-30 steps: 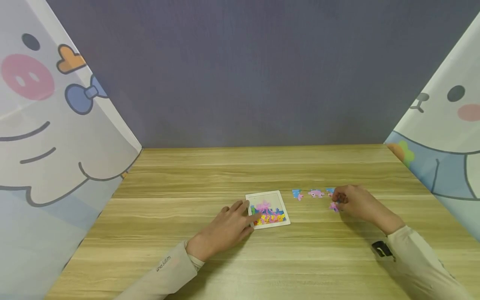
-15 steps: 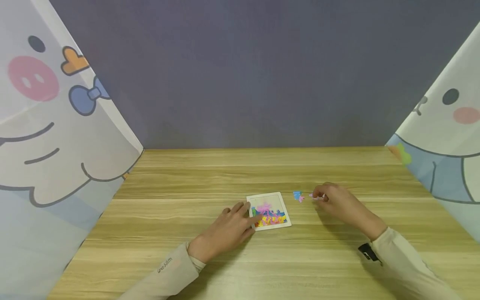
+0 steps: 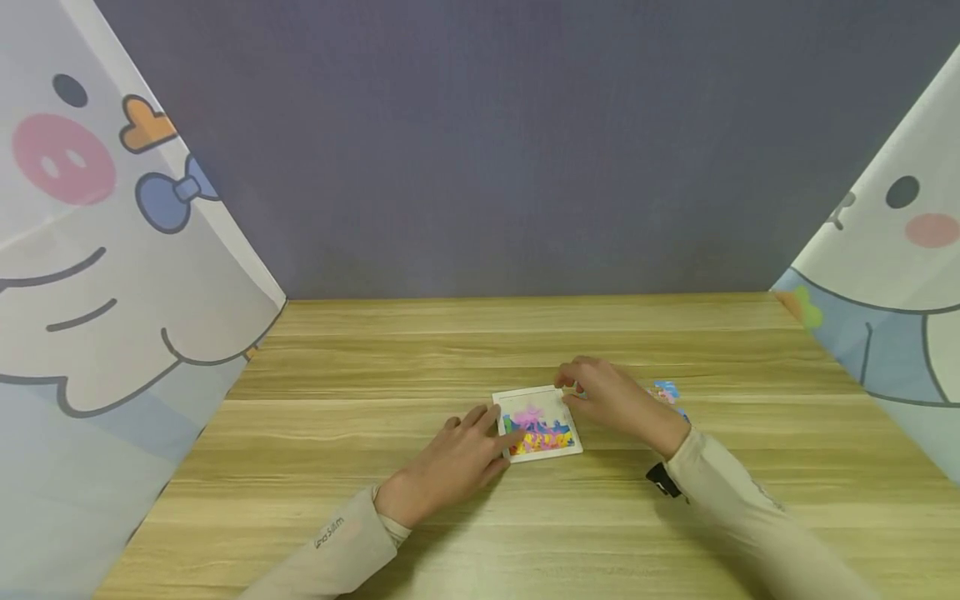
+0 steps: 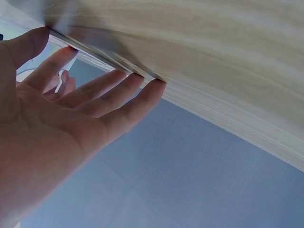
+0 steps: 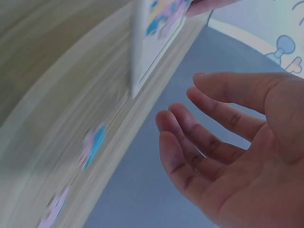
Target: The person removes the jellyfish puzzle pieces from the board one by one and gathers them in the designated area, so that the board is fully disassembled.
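Note:
A square puzzle tray (image 3: pixel 537 457) with a white border lies on the table, its lower part filled with a pink, yellow and blue sea picture. My left hand (image 3: pixel 457 454) lies along the tray's left side, fingers extended and fingertips at its border; one finger reaches onto the picture. Over the tray's upper right corner hovers my right hand (image 3: pixel 607 400). In the right wrist view its fingers are loosely bent, with nothing between them. Below them on the table lie a blue-and-pink puzzle piece (image 5: pixel 93 145) and a pink puzzle piece (image 5: pixel 54 209).
More loose puzzle pieces (image 3: pixel 665 390) lie right of the right hand, partly covered by the forearm. A dark strap (image 3: pixel 663 480) hangs by the right sleeve. A grey wall (image 3: pixel 525 150) closes off the back of the wooden table (image 3: pixel 420 358), with cartoon-printed panels (image 3: pixel 82 250) at both sides.
My right hand has moved left from over the loose pieces to the tray's upper right corner, uncovering the pieces farther right. The left hand stays on the tray's left side.

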The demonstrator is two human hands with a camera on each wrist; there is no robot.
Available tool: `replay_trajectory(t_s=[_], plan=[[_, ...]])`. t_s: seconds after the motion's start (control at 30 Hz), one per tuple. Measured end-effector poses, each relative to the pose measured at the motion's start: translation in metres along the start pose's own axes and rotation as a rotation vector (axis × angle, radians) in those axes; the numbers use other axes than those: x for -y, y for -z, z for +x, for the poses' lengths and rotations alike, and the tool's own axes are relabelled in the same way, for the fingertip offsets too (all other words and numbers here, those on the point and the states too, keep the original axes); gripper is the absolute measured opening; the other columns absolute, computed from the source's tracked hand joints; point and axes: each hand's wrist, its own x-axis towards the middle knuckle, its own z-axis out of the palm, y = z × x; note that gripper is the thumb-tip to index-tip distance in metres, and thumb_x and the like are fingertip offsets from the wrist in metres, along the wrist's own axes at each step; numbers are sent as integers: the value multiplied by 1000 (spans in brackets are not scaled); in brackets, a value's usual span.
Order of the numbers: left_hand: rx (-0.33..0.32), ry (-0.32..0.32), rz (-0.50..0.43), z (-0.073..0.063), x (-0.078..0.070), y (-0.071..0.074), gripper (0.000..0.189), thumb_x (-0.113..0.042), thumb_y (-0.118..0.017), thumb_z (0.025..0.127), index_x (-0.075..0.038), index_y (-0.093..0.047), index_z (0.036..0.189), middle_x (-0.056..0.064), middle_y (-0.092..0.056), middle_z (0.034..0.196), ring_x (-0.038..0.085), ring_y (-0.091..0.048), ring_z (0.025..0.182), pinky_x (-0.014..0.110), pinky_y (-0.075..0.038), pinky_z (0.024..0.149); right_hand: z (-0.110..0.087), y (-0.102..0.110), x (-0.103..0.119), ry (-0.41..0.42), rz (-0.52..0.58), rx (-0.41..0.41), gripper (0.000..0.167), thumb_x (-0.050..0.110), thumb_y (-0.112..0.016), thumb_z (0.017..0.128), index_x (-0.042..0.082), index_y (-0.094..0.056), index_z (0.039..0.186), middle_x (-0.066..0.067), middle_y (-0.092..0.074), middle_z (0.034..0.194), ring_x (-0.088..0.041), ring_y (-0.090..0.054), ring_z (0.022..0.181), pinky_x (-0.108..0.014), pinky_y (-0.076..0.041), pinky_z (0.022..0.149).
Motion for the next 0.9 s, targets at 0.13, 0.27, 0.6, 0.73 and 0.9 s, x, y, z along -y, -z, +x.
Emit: replay_trajectory(t_s=[0.13,0.27,0.6,0.73,0.9], plan=[[14,2,11,0,0,0,42,-35,-59,101,-26,-57,142,19,-51,141,37,-51,129,53,-56,85,15,-8,12,-1,11,43,20,6,-73,89,3,-70,108,-11,-70,103,-24,-66,89,-36,-56,73],[13,-7,26,0,1,0,43,-35,-59,101,-25,-57,142,20,-51,141,38,-52,128,52,-56,85,25,-17,22,-31,16,94,25,7,-73,89,1,-68,113,-14,-69,106,-28,-66,94,-40,-56,76],[9,-24,19,1,-1,-1,44,-34,-60,100,-22,-57,142,23,-51,141,42,-52,127,54,-56,85,21,-34,25,-59,94,151,33,4,-70,90,1,-62,122,-12,-61,116,-24,-58,100,-40,-52,78],[21,-12,6,1,-1,0,44,-34,-59,101,-23,-56,143,24,-50,143,43,-51,128,55,-55,85,22,-35,25,-60,126,169,29,1,-68,91,0,-64,119,-8,-63,104,-20,-56,90,-35,-52,72],[22,-10,1,1,-1,0,43,-34,-59,101,-22,-57,142,25,-50,143,44,-51,128,56,-55,85,22,-36,25,-61,158,188,27,1,-68,91,0,-64,119,-8,-65,101,-20,-57,92,-36,-53,76]])
